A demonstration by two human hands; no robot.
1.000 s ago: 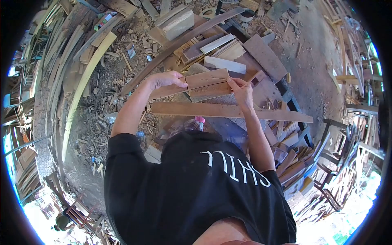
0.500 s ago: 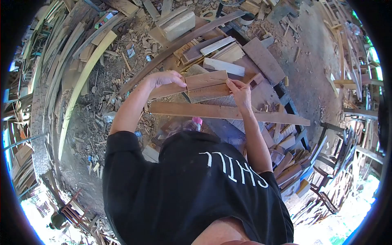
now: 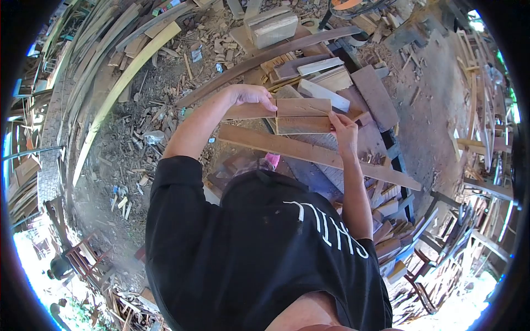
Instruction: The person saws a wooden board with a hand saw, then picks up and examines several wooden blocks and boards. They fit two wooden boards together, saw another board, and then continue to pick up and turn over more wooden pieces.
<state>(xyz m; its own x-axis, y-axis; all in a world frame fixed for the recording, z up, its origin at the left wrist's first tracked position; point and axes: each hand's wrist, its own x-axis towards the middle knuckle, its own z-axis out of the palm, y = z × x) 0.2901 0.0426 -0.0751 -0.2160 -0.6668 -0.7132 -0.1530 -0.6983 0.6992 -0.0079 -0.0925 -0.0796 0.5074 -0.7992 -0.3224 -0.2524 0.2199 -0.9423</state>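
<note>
Two short wooden boards, an upper board [image 3: 305, 105] and a lower board [image 3: 301, 125], lie edge to edge in front of me. My right hand [image 3: 345, 131] is closed in a pinch on their right end. At their left end, my left hand [image 3: 254, 97] is closed over a brown plank [image 3: 243, 112], its fingertips by the joint with the short boards. Part of that plank is hidden behind the hand and forearm. Closer to my body, a long brown board [image 3: 287, 148] lies slantwise below both hands.
Stacked offcuts, including a white-faced block [image 3: 324, 95] and a wide dark board [image 3: 374, 98], lie beyond the hands. A curved dark plank [image 3: 265, 62] arcs behind them. At left are a long pale strip [image 3: 118, 94] and scattered wood chips. A thick wooden block [image 3: 271, 30] stands farther back.
The whole view has shifted and turned slightly, so the scene sits farther right. The short boards now look more level. Both hands keep their hold.
</note>
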